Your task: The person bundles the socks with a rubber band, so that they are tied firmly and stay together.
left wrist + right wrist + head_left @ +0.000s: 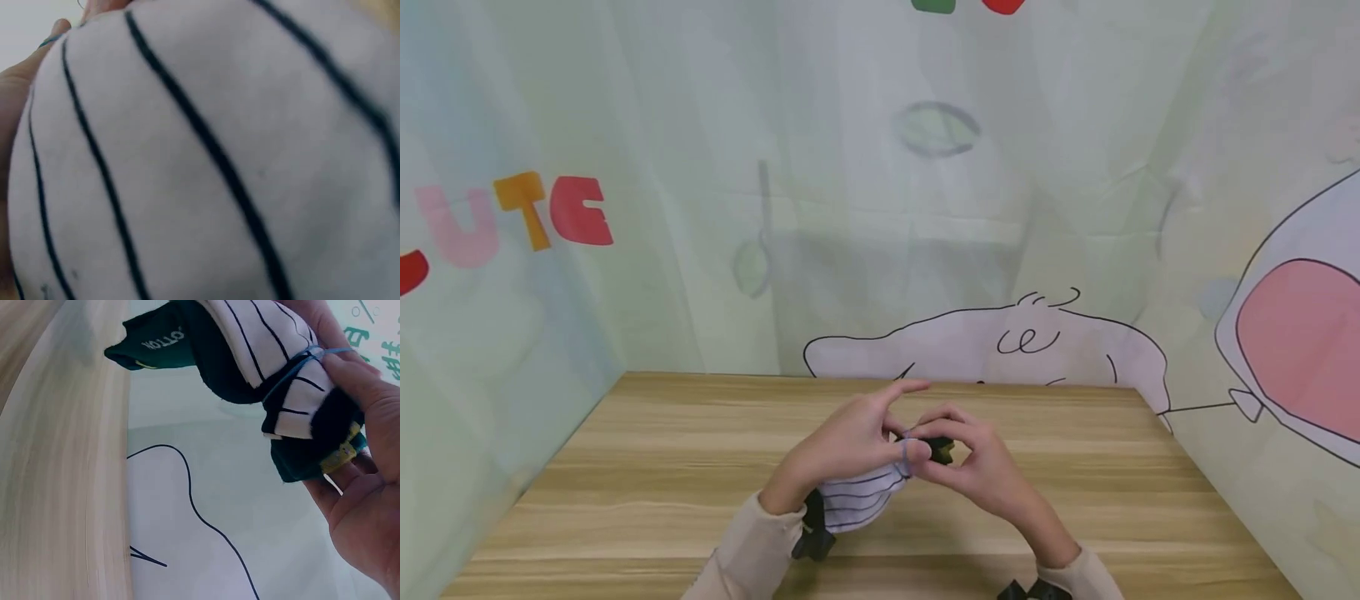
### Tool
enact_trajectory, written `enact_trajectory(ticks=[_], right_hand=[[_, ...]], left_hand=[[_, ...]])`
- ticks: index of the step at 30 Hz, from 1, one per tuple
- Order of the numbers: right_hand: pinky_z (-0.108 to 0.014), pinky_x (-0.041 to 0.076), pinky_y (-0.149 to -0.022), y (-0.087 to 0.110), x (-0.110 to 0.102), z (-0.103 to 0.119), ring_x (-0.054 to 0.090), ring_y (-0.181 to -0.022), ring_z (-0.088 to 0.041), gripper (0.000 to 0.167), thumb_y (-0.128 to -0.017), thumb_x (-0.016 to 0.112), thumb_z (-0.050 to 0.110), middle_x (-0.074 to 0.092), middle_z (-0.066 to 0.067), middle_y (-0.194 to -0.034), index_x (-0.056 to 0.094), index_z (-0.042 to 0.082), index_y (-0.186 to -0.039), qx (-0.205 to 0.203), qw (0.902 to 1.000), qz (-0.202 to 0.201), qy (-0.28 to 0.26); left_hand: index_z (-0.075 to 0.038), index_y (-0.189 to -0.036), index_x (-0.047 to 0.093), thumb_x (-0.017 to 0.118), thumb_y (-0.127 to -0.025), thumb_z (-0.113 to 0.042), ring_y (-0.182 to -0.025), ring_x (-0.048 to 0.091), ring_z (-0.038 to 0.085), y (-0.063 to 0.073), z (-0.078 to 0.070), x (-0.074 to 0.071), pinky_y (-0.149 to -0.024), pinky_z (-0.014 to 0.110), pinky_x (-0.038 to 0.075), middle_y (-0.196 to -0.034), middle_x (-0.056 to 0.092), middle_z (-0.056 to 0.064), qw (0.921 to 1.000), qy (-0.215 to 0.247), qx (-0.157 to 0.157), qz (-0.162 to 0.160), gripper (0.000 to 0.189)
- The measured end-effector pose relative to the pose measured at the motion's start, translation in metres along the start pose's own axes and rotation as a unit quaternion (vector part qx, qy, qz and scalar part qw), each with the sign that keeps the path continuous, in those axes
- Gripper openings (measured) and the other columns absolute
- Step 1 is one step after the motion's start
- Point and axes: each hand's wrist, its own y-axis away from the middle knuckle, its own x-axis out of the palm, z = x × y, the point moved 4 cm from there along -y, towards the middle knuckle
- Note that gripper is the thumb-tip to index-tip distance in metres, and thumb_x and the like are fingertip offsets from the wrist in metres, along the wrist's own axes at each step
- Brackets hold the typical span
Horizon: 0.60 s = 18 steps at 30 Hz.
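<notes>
White socks with dark stripes (861, 497) are bunched together, with a thin blue band (319, 353) around their narrowed middle. My left hand (857, 437) holds the bundle near the band, its index finger raised. From the other side, my right hand (988, 467) pinches at the band with thumb and fingers around the dark end. In the right wrist view, the socks (259, 331) show dark green parts, one with pale lettering, and a yellow patch. Striped fabric (169, 156) fills most of the left wrist view, hiding most of the left hand.
The hands are over a wooden table (700, 433). A pale printed curtain (850, 183) with letters and cartoon drawings hangs behind and along both sides. Dark wrist mounts (814, 529) show at both sleeves.
</notes>
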Motion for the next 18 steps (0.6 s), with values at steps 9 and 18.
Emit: enact_trajectory(ticks=[9, 18], right_hand=[[-0.03, 0.057, -0.073, -0.001, -0.004, 0.003, 0.065, -0.094, -0.013, 0.025, -0.085, 0.078, 0.002, 0.068, 0.0, -0.103, 0.075, 0.014, -0.107, 0.024, 0.9994, -0.022, -0.012], [-0.033, 0.059, -0.066, -0.003, -0.009, 0.008, 0.068, -0.086, -0.018, 0.027, -0.084, 0.074, -0.009, 0.068, -0.008, -0.098, 0.072, 0.004, -0.109, 0.028, 0.9968, -0.058, -0.047]], left_hand=[[-0.019, -0.157, 0.03, 0.074, -0.088, -0.045, -0.057, 0.06, 0.003, 0.003, -0.003, -0.006, -0.067, 0.026, 0.049, -0.101, 0.076, -0.004, 0.9999, -0.003, 0.002, -0.015, 0.086], [-0.02, -0.152, 0.039, 0.072, -0.092, -0.04, -0.043, 0.038, 0.001, 0.007, -0.005, -0.017, -0.048, 0.021, 0.035, -0.109, 0.075, -0.006, 0.9991, 0.004, 0.017, -0.038, 0.072]])
